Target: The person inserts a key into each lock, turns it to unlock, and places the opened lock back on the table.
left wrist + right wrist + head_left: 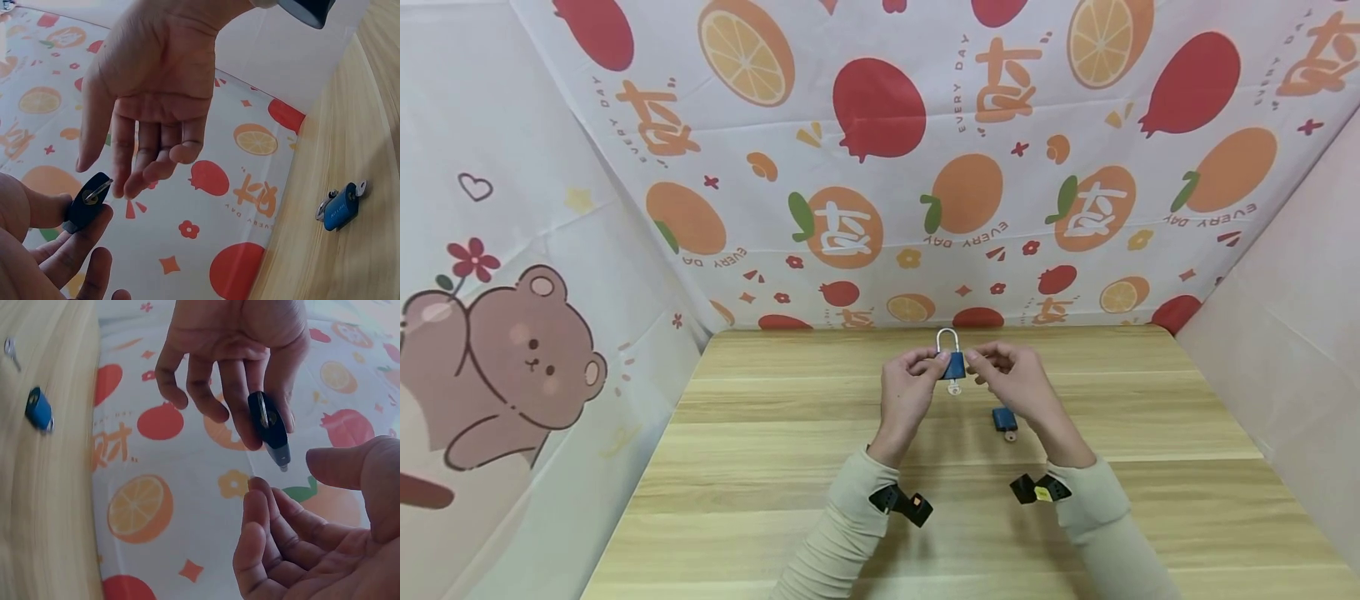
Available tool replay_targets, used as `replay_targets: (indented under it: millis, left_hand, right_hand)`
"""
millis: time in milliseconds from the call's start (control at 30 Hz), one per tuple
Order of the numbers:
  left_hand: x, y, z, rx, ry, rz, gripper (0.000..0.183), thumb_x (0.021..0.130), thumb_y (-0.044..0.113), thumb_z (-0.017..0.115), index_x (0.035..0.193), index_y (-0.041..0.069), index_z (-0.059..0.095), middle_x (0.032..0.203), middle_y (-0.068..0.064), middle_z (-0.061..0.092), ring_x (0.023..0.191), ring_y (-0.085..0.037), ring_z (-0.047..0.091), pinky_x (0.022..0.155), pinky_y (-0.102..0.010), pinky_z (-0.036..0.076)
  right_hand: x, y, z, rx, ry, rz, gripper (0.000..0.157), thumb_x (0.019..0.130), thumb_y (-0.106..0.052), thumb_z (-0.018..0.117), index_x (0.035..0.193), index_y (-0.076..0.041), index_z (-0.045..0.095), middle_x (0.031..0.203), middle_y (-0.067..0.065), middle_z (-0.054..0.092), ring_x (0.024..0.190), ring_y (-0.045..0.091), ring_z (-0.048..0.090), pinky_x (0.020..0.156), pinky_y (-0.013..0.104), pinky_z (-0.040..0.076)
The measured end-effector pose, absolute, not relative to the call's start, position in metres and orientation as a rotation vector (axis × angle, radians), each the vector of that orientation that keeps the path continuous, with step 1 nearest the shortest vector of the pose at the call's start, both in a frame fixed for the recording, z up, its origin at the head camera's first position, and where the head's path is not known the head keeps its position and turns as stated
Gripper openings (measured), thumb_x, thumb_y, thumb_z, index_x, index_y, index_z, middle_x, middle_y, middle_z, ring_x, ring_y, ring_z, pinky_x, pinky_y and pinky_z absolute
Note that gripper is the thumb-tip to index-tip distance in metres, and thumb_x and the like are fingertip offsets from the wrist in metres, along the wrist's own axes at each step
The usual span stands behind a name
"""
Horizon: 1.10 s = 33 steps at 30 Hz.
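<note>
In the head view my left hand point(908, 392) pinches a blue padlock point(955, 367) between thumb and fingers, its silver shackle point(948, 332) pointing up. A key point(954, 387) sticks out of the padlock's bottom; the left wrist view also shows this key point(100, 189) in the keyhole. Whether the shackle is locked I cannot tell. Just right of the padlock is my right hand point(1018, 379). Its thumb and loosely bent fingers point(253, 544) stand apart with nothing between them, and a small gap separates them from the padlock in the right wrist view.
A second blue padlock point(1004, 419) lies on the wooden table point(760, 467), below the right hand. A loose key point(12, 353) lies beside it, apart from its body. Fruit-printed cloth point(887, 208) hangs behind the table, with pale cloth at both sides.
</note>
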<state>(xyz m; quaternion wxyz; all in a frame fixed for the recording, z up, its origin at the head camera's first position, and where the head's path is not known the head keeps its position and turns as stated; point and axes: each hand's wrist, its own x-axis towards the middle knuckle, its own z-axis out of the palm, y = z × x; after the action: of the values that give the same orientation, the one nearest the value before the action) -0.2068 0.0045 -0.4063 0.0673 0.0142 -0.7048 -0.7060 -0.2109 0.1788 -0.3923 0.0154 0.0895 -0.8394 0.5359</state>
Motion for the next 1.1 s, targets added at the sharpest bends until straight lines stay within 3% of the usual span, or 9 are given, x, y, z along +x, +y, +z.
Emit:
replay_targets:
  millis: [300, 600, 1100]
  left_hand:
    - [-0.2067, 0.0052, -0.4064, 0.004, -2.136, -2.116, 0.022, 0.095, 0.022, 0.072, 0.105, 0.003, 0.075, 0.094, -0.016, 0.079, 0.081, -0.01, 0.071, 0.071, -0.025, 0.046]
    - [-0.2073, 0.0054, -0.4073, -0.007, -2.131, -2.131, 0.022, 0.095, 0.021, 0.072, 0.105, 0.002, 0.075, 0.095, -0.017, 0.079, 0.082, -0.012, 0.073, 0.069, -0.023, 0.045]
    - [-0.2087, 0.0063, -0.4094, 0.006, -2.138, -2.147, 0.025, 0.094, 0.024, 0.073, 0.106, 0.002, 0.074, 0.096, -0.016, 0.079, 0.084, -0.011, 0.072, 0.073, -0.024, 0.049]
  right_hand:
    - [-0.2136, 0.1761, -0.3935, 0.262, -2.653, 1.801, 0.037, 0.101, -0.034, 0.063, 0.124, -0.005, 0.068, 0.104, 0.016, 0.075, 0.087, 0.023, 0.07, 0.07, 0.028, 0.056]
    - [-0.2137, 0.176, -0.3946, 0.259, -2.648, 1.857, 0.036, 0.1, -0.027, 0.065, 0.124, -0.001, 0.066, 0.103, 0.019, 0.075, 0.081, 0.021, 0.071, 0.07, 0.03, 0.056]
    - [-0.2154, 0.1754, -0.3974, 0.235, -2.589, 2.006, 0.035, 0.099, -0.022, 0.067, 0.123, 0.004, 0.063, 0.083, -0.001, 0.075, 0.071, 0.012, 0.068, 0.067, 0.027, 0.055]
